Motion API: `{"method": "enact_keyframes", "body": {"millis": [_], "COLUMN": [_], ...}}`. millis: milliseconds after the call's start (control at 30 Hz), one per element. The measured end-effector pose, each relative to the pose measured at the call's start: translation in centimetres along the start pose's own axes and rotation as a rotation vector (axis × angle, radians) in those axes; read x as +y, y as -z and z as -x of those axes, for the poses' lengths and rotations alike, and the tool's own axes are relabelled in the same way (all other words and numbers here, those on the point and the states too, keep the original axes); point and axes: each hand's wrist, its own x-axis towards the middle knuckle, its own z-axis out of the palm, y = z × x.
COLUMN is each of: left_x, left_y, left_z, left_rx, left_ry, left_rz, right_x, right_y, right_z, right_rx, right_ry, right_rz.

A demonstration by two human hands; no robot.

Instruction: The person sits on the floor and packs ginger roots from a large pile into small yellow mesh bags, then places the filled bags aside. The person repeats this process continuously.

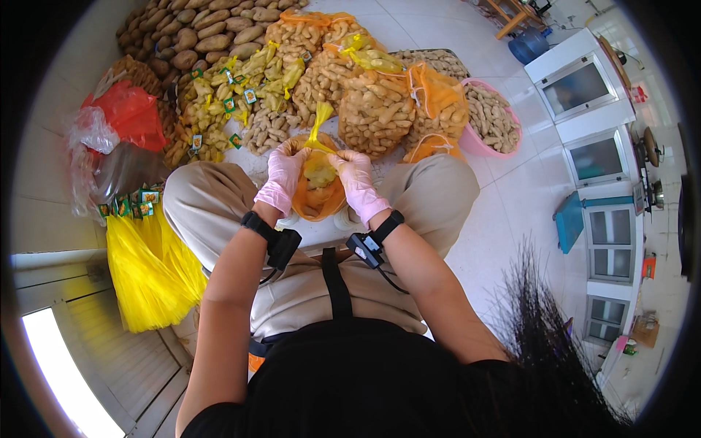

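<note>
Both my hands wear thin pink gloves and meet between my knees. My left hand (285,167) pinches the left side of the neck of a small yellow mesh bag (320,168), and my right hand (353,178) grips its right side. The bag's loose yellow end (321,116) stands up beyond my fingers, and pale contents show through its lower part. Beneath it is an orange mesh sack (315,207) between my feet. Just ahead lie loose unshelled peanuts (266,131) and a heap of filled yellow mesh bags (213,109), several with green tags.
Large orange mesh sacks of peanuts (377,112) stand ahead, beside a pink tub of peanuts (490,120). A potato-like pile (202,33) lies at the back left. Empty yellow mesh bags (148,268) hang by my left knee, below red plastic bags (128,115). White cabinets (580,82) line the right.
</note>
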Motion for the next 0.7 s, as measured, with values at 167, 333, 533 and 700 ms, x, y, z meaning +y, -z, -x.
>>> {"method": "enact_keyframes", "body": {"millis": [167,333,533,700], "left_x": [0.0,-0.1,1.9,1.5], "left_y": [-1.3,-2.2,-2.2,-2.5], "left_z": [0.7,0.3,2.0,1.6], "left_rx": [-0.094,-0.078,-0.039,-0.018], "left_ry": [-0.182,-0.271,-0.146,-0.227], "left_rz": [0.051,-0.052,-0.001,-0.241], "right_x": [-2.9,-2.8,-2.7,-5.0], "right_y": [-1.2,-0.5,0.7,0.4], "right_z": [1.0,-1.0,-0.4,0.2], "right_rx": [-0.136,-0.154,-0.087,-0.120], "right_ry": [0.126,0.269,0.165,0.258], "right_rz": [-0.097,0.048,-0.232,-0.027]}}
